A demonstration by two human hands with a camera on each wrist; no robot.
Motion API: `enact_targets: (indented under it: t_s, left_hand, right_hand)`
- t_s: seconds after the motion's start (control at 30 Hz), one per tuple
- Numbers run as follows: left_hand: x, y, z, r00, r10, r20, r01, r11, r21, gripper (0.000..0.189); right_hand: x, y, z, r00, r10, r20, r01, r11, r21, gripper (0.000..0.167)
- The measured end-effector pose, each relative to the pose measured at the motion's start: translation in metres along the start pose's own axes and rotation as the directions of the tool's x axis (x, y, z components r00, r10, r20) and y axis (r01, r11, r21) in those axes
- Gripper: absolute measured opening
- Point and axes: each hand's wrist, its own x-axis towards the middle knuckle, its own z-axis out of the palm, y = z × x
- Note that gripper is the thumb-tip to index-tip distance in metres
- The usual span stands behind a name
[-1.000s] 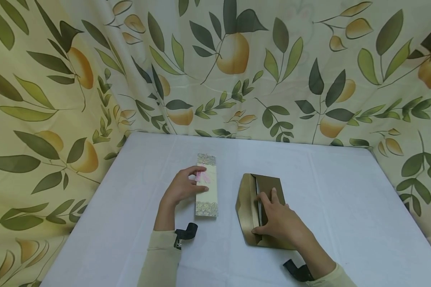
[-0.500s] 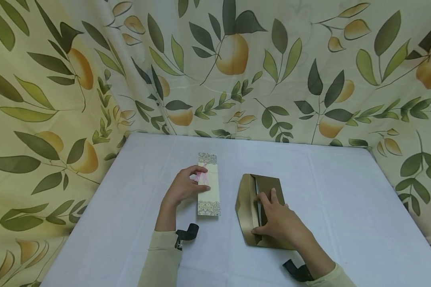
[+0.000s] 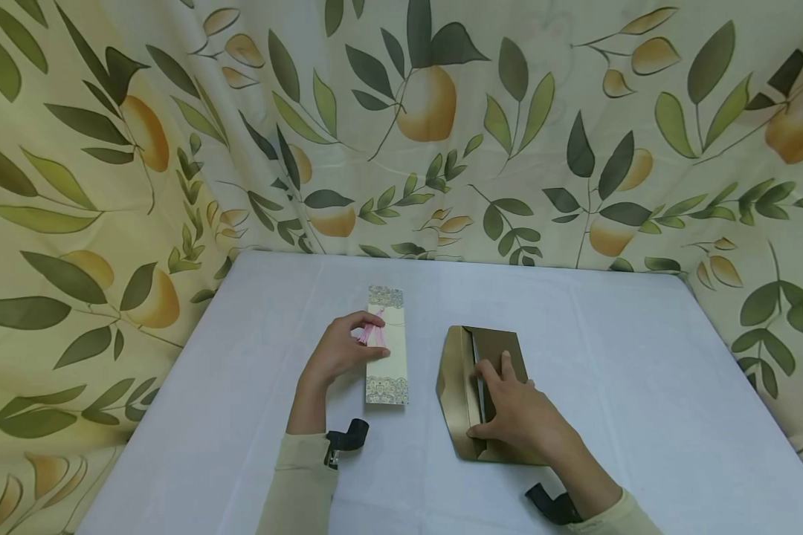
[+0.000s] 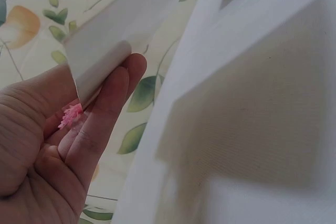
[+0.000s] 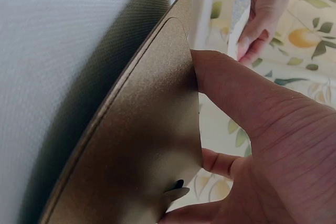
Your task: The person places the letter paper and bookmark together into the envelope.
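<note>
My left hand pinches a long cream card between thumb and fingers at its left edge. Silvery lace-like patterns cover both ends of the card, and a pink tassel lies by the fingers. The left wrist view shows the card's plain pale side, raised over the table with a shadow below. To the right, my right hand grips a gold-brown envelope at its mouth. Its flap is opened out to the left, and a narrow dark gap shows. Seen from the right wrist, thumb and fingers bend over the envelope's edge.
Both hands work over a table with a white cloth. A curtain printed with fruit and leaves hangs behind and at the left. Black wrist mounts sit below the cuffs. Between card and envelope lies a narrow strip of cloth.
The card has shifted very slightly right, towards the envelope, and the tassel shows a little differently. The right hand keeps its place on the envelope, while the head view has moved slightly.
</note>
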Motion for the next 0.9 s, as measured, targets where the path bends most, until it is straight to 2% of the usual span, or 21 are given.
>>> enact_targets:
  t_s: [0.27, 0.47, 0.9]
  left_hand:
    - [-0.0005, -0.0017, 0.0004, 1.000, 0.016, -0.004, -0.016, 1.000, 0.007, 0.041]
    - [0.0002, 0.0003, 0.0030, 1.000, 0.008, 0.006, -0.008, 1.000, -0.009, 0.041]
    - [0.0022, 0.0021, 0.0094, 1.000, 0.007, 0.021, -0.008, 1.000, 0.016, 0.038]
  right_hand:
    - [-0.0002, -0.0004, 0.0004, 1.000, -0.003, -0.006, 0.003, 1.000, -0.010, 0.090]
    - [-0.0004, 0.0000, 0.0003, 1.000, 0.000, -0.007, 0.000, 1.000, -0.006, 0.091]
    - [0.0001, -0.0004, 0.0010, 1.000, 0.012, -0.006, -0.012, 1.000, -0.007, 0.093]
